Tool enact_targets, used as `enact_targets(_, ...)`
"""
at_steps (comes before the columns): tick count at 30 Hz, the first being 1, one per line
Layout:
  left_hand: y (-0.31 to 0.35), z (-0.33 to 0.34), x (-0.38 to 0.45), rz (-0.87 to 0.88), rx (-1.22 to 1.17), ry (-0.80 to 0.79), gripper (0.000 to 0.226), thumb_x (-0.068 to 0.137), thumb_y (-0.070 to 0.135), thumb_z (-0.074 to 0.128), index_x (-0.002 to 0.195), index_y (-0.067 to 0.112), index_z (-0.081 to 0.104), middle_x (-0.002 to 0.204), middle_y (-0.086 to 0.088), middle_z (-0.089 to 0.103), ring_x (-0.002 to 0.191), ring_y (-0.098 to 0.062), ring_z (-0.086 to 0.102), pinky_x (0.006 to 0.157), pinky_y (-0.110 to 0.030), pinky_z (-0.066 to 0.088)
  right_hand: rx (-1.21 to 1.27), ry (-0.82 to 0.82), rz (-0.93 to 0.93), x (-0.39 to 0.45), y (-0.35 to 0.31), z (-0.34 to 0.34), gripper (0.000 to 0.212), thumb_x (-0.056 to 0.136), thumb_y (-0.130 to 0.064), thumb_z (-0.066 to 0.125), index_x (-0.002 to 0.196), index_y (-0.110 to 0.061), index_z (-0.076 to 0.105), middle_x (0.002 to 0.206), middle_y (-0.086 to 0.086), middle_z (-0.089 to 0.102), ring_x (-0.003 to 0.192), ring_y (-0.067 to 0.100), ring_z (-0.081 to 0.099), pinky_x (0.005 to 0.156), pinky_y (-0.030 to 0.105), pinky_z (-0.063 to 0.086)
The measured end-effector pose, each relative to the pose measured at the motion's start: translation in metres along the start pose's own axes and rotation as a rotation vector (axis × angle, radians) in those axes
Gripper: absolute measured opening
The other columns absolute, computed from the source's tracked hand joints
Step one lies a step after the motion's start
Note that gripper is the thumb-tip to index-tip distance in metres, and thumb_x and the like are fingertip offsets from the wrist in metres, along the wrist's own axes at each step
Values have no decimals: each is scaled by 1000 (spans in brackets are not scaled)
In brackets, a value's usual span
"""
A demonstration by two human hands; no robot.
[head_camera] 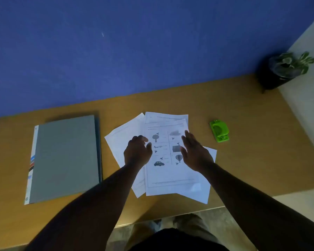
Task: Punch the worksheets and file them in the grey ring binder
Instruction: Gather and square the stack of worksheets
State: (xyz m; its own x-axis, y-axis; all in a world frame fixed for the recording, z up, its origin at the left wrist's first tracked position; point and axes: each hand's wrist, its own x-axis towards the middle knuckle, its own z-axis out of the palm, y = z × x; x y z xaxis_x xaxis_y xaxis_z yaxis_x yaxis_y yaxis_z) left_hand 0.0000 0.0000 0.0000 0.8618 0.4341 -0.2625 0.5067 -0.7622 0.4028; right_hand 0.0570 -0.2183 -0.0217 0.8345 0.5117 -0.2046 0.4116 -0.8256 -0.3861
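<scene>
Our hands [137, 153] [196, 153] hover over the fanned worksheets [170, 171], fingers loose, seemingly gripping nothing, likely to square them; binder [65, 158] left, punch [219, 130] right.

I can't read a single word from my view. The top worksheet [168, 154] carries lines of print along its head and small captions beside its drawings of a tree, a cloud, a car and a balloon, but all of it is too blurred and small for me to make out. The sheet under it shows a faint heading, equally unreadable. The grey ring binder [65, 158] has a white spine strip with a small dark mark at its top and coloured stripes lower down; I see no legible letters there.
</scene>
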Motion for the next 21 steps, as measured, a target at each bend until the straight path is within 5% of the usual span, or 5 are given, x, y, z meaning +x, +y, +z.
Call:
enact_targets(4, -7, 13, -12, -153, -28, -107, 57, 77, 63, 69, 116, 24, 56, 122, 5, 61, 108, -15, 60, 82, -31, 52, -17, -109, 36, -5, 0, 14, 55, 103, -34, 34, 151, -10, 27, 164, 4, 9, 151, 20, 11, 108, 46, 41)
enact_targets(11, -8, 38, -25, -298, -85, -96, 82, 67, 62, 80, 128, 20, 46, 131, -1, 54, 116, -20, 55, 88, -32, 51, 3, -194, 35, -13, 0, 38, 53, 103, -34, 35, 149, -9, 28, 162, 6, 16, 150, 24, 14, 108, 47, 39)
enact_targets(21, 0, 57, -27, -412, -243, -63, 82, 68, 47, 86, 131, 16, 44, 135, -6, 49, 117, -22, 54, 91, -33, 51, 11, -212, 1, -17, 2, 55, 61, 102, -33, 38, 153, -5, 20, 163, 11, 10, 150, 29, 7, 114, 43, 31)
